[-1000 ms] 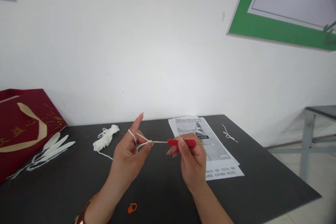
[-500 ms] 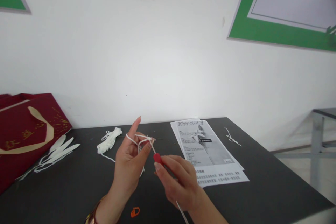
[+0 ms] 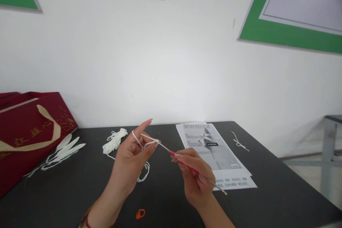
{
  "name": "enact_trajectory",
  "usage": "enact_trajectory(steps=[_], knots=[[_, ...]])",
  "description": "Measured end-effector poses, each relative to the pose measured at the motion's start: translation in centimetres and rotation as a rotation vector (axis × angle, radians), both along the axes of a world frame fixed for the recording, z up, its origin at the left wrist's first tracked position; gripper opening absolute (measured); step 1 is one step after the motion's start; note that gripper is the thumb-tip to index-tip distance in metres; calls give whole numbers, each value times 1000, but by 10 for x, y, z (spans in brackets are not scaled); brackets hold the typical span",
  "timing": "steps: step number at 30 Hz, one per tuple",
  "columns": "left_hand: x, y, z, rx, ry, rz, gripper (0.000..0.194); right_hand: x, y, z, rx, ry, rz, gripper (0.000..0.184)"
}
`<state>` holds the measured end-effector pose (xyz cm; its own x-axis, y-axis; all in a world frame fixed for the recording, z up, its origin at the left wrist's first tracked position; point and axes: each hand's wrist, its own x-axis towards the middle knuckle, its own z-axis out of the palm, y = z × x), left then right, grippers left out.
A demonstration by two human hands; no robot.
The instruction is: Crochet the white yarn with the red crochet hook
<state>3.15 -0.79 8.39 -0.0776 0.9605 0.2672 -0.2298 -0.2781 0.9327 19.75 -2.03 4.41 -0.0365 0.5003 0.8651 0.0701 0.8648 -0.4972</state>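
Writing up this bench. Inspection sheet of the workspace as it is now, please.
Surface: black tabletop by a white wall.
Job's things: white yarn being worked; red-handled hook, tip end at the yarn; white yarn bundle farther back.
Clutter: orange clip near the front; white petal-like pieces by the red bag; printed sheets; yarn scrap at right.
Grippers: bare left hand pinches the yarn, index finger raised; bare right hand holds the hook.
Cables: nothing seen.
Surroundings: green-bordered board on the wall; grey-framed stand at right.
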Motion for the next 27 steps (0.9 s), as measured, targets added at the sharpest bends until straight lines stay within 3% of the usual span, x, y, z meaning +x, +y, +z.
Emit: enact_trajectory(steps=[9,12,21,27], knots=[[11,-3,0,-4,-101,30,60,-7,6,1,-196,262,146,23],[12,-4,3,10,-72,37,62,-7,7,2,-198,259,146,20],[1,1,2,-77,-36,-5,66,3,1,3,41,-144,-62,41],[8,-1,-3,-70,-92,10,65,4,3,-3,218,-281,-160,51]])
